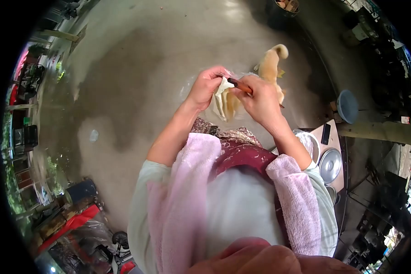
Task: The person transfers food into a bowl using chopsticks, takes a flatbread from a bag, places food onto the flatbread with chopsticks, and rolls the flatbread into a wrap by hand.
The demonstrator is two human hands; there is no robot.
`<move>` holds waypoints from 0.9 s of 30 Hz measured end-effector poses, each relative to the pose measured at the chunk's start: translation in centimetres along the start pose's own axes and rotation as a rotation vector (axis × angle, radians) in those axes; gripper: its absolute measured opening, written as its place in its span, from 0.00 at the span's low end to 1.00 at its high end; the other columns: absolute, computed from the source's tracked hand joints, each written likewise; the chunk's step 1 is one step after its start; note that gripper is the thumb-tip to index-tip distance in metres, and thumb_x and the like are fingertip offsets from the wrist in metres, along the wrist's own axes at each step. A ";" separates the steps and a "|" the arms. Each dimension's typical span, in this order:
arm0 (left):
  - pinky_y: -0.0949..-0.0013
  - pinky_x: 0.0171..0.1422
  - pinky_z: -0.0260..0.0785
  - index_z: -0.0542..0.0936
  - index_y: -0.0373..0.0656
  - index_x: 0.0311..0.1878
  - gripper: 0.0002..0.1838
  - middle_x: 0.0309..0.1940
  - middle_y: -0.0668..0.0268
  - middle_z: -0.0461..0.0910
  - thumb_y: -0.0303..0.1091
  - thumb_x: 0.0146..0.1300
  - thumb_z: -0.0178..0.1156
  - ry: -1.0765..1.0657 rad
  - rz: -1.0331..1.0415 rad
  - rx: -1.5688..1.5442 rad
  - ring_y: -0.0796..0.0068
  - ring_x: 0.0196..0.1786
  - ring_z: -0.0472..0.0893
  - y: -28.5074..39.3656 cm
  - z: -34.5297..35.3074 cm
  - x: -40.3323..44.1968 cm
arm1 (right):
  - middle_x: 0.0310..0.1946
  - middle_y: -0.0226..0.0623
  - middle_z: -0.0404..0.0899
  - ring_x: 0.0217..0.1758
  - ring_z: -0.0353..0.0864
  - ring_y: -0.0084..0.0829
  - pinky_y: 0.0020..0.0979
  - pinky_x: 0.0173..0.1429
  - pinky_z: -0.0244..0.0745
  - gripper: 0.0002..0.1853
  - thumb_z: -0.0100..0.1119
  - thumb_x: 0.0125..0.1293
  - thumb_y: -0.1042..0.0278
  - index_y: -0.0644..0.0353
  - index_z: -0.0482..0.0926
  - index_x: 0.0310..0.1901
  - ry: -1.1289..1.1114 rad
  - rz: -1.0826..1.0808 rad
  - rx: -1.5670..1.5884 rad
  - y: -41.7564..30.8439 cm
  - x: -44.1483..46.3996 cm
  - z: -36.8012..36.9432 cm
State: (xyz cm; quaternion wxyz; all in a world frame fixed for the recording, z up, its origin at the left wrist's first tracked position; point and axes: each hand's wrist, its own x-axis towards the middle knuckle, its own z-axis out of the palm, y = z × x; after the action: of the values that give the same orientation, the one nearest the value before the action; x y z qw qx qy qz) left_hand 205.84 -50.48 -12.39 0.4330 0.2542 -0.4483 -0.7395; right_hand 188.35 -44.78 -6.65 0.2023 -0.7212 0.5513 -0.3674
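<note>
My left hand [206, 87] is closed, its fingertips pinching a thin, cream-white, limp-looking piece [222, 93] that hangs down. Wrapped around the brown handle [243, 86] of a small tool with a dark collar is my right hand [262, 100]. The tool's front end points left and meets the white piece close to my left fingertips; its exact shape is hidden. Pale yellowish strips [232, 108] show below and between my hands, with clear plastic around them. A dark red, white-spattered apron [242, 155] covers my lap.
A tan dog [271, 68] stands on the concrete floor [137, 86] just beyond my right hand. To the right are a blue basin [347, 106] and a small table with a phone [326, 134] and a metal lid [330, 165]. A dark bucket [281, 16] stands ahead.
</note>
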 end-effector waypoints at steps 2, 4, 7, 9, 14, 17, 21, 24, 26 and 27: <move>0.74 0.50 0.71 0.80 0.36 0.43 0.09 0.42 0.64 0.81 0.21 0.63 0.51 0.045 -0.002 0.091 0.78 0.44 0.79 -0.3 -0.2 2.2 | 0.24 0.47 0.78 0.29 0.79 0.47 0.41 0.34 0.72 0.06 0.62 0.57 0.68 0.59 0.82 0.34 -0.005 0.068 0.067 1.2 2.0 -0.6; 0.72 0.57 0.68 0.79 0.38 0.47 0.11 0.43 0.67 0.81 0.21 0.63 0.54 0.112 -0.029 0.196 0.77 0.49 0.78 -0.3 0.4 3.8 | 0.20 0.39 0.69 0.25 0.66 0.31 0.34 0.30 0.64 0.07 0.62 0.59 0.69 0.63 0.77 0.31 0.027 0.167 0.139 2.7 3.5 -0.5; 0.71 0.62 0.67 0.78 0.38 0.52 0.13 0.49 0.65 0.80 0.24 0.63 0.58 0.115 -0.009 0.293 0.77 0.54 0.77 -0.6 -0.1 6.0 | 0.20 0.40 0.69 0.25 0.67 0.31 0.33 0.31 0.64 0.08 0.61 0.60 0.68 0.63 0.77 0.31 0.050 0.282 0.139 4.4 5.4 -0.9; 0.69 0.60 0.69 0.77 0.36 0.54 0.18 0.49 0.63 0.80 0.28 0.61 0.63 0.045 -0.002 0.314 0.75 0.52 0.78 -0.3 -0.5 8.6 | 0.25 0.46 0.79 0.29 0.78 0.47 0.40 0.35 0.71 0.08 0.60 0.59 0.65 0.60 0.81 0.33 0.078 0.374 0.066 6.0 7.5 -0.6; 0.66 0.56 0.72 0.74 0.37 0.58 0.23 0.52 0.55 0.79 0.34 0.60 0.65 -0.085 0.222 0.752 0.63 0.50 0.81 -1.0 -2.0 12.5 | 0.25 0.45 0.79 0.30 0.78 0.47 0.41 0.35 0.70 0.07 0.62 0.59 0.65 0.60 0.80 0.33 0.174 0.379 -0.006 7.8 10.2 1.0; 0.64 0.50 0.73 0.75 0.37 0.56 0.18 0.50 0.50 0.79 0.33 0.64 0.58 -0.112 0.273 0.867 0.59 0.45 0.82 0.1 -4.5 15.8 | 0.25 0.45 0.79 0.30 0.78 0.47 0.40 0.35 0.70 0.07 0.63 0.59 0.65 0.60 0.80 0.34 0.226 0.410 -0.072 8.4 12.1 1.1; 0.63 0.43 0.72 0.78 0.39 0.51 0.13 0.40 0.49 0.80 0.30 0.66 0.50 -0.280 0.223 0.887 0.57 0.38 0.82 0.5 -6.5 20.5 | 0.25 0.45 0.79 0.27 0.77 0.44 0.37 0.34 0.70 0.07 0.65 0.59 0.67 0.60 0.81 0.36 0.268 0.534 -0.040 8.9 13.7 0.4; 0.64 0.40 0.71 0.79 0.39 0.49 0.12 0.34 0.50 0.80 0.29 0.66 0.50 -0.319 0.150 0.864 0.57 0.35 0.82 1.4 -6.9 23.3 | 0.23 0.41 0.78 0.25 0.75 0.35 0.33 0.33 0.69 0.07 0.64 0.60 0.68 0.59 0.82 0.38 0.330 0.591 0.043 8.9 14.2 0.0; 0.65 0.40 0.70 0.79 0.39 0.48 0.12 0.32 0.51 0.80 0.29 0.66 0.50 -0.347 0.156 0.864 0.57 0.34 0.81 1.4 -7.4 24.9 | 0.21 0.37 0.77 0.25 0.73 0.27 0.29 0.33 0.67 0.06 0.63 0.60 0.70 0.60 0.82 0.38 0.387 0.609 0.100 9.0 14.2 -0.1; 0.64 0.39 0.71 0.79 0.39 0.48 0.12 0.33 0.51 0.80 0.29 0.66 0.50 -0.372 0.170 0.867 0.56 0.34 0.81 1.6 -7.7 25.8 | 0.21 0.34 0.76 0.25 0.72 0.23 0.27 0.32 0.66 0.06 0.63 0.61 0.70 0.60 0.82 0.38 0.419 0.617 0.128 8.9 14.3 0.0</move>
State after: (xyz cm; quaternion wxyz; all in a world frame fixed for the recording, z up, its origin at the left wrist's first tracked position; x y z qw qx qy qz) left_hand 199.58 -76.59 -14.27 0.2588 0.2372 -0.8044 -0.4793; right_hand 184.28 -61.03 -8.47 0.2312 -0.4162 0.7480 -0.4624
